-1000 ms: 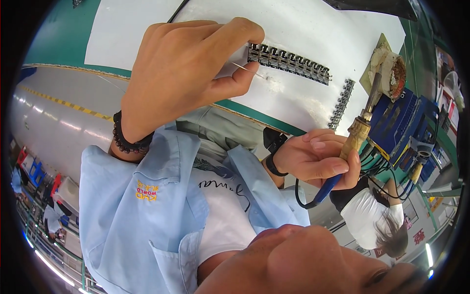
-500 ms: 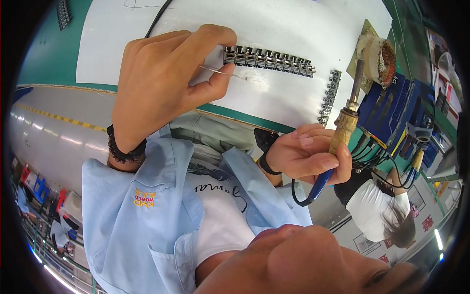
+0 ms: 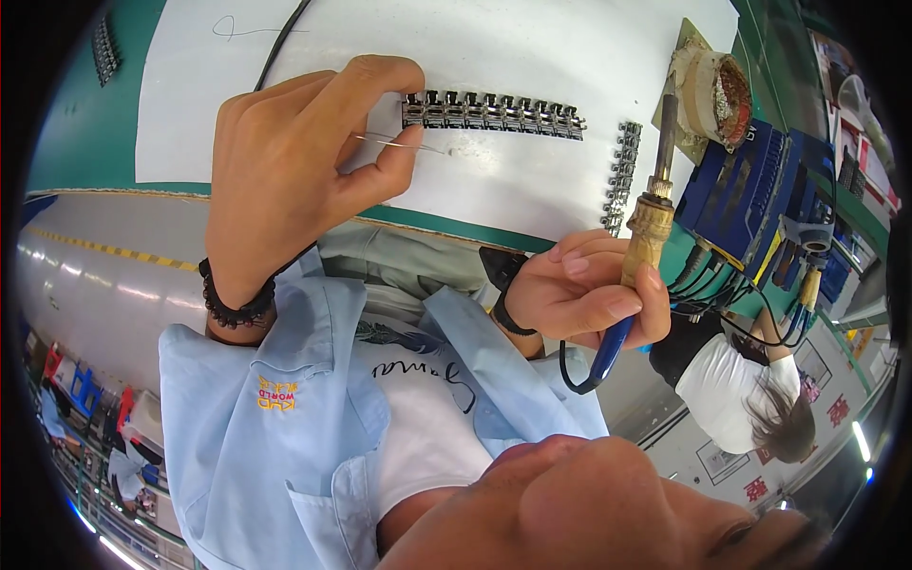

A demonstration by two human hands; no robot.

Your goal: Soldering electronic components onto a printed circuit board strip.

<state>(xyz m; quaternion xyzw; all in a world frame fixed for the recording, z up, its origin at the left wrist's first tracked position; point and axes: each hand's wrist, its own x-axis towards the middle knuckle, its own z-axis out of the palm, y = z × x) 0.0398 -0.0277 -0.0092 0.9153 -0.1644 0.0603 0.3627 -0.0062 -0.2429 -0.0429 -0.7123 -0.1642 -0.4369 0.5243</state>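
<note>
My left hand pinches the left end of a long strip of small black and metal electronic parts between thumb and forefinger. A thin solder wire also runs through these fingers, its free end just below the strip. In my right hand is a soldering iron with a worn tan handle and a blue lower grip. Its metal tip points away from me, beside a round, solder-crusted cup; whether they touch I cannot tell.
A second, shorter strip lies on the white sheet near the iron. Blue soldering stations with cables stand at the right. Another strip rests on the green mat at far left. A co-worker is at the right.
The whole view has shifted slightly, moving the bench leftward in it. The iron's tip has moved a little farther away from me along the cup. Both hands keep their grips.
</note>
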